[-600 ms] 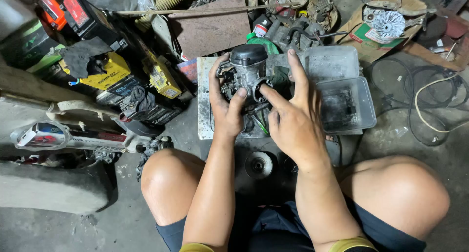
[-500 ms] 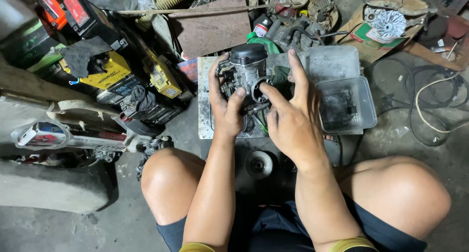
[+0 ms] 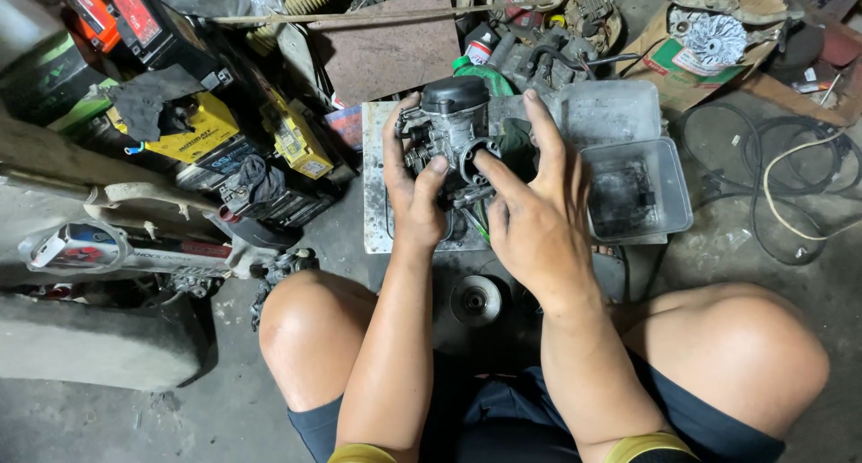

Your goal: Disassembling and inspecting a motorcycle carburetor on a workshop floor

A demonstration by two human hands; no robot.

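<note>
Head view: the person sits low on the concrete floor [image 3: 754, 247] with both knees spread, and between them holds up a grimy metal carburetor [image 3: 449, 126] with a dark round cap. The left hand [image 3: 415, 194] grips it from the left side, fingers curled behind the body and thumb pressed on the front. The right hand [image 3: 537, 220] steadies it from the right, fingers spread wide, forefinger reaching to the round throat opening. The carburetor sits above a pale flat plate [image 3: 377, 202] lying on the floor. Just right of the right hand stands an open clear plastic tub [image 3: 639, 192], dirty inside. A small round metal disc [image 3: 476, 299] lies on the floor near the forearms. To the left are stacked yellow and black batteries [image 3: 206, 140]; black cables [image 3: 781, 185] coil at the far right.
</note>
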